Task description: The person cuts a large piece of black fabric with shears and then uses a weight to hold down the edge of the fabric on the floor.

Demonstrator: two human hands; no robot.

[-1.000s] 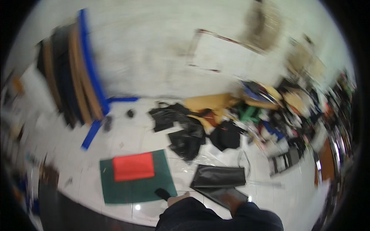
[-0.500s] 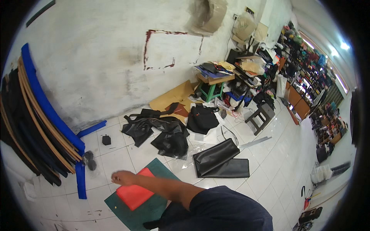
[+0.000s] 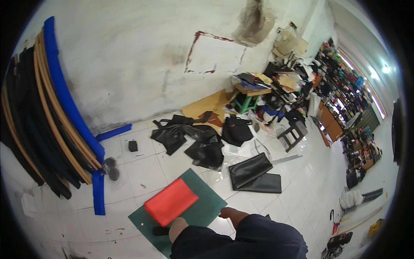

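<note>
My right hand (image 3: 230, 214) is beside the right corner of a dark green mat (image 3: 207, 199). The arm is bent back toward my navy sleeve. Its fingers show too small and foreshortened to tell whether they are open or closed, and no held thing is visible. A folded bright red sheet (image 3: 171, 200) lies on the mat, apart from the hand. My left hand is out of view. Below the red sheet, my bent knee (image 3: 177, 228) and a dark shoe (image 3: 161, 231) cover part of the mat.
Black sheet material (image 3: 254, 172) lies folded on the white tiles, with black cut pieces (image 3: 189, 138) and a black bag (image 3: 236, 130) beyond. Rolls of material (image 3: 47, 116) lean at left. A dark step stool (image 3: 292, 136) and a cluttered green stool (image 3: 248, 103) stand farther right.
My right hand has drawn back from over the red sheet to the mat's right side. The view has shifted, and the whole red sheet and my knee now show.
</note>
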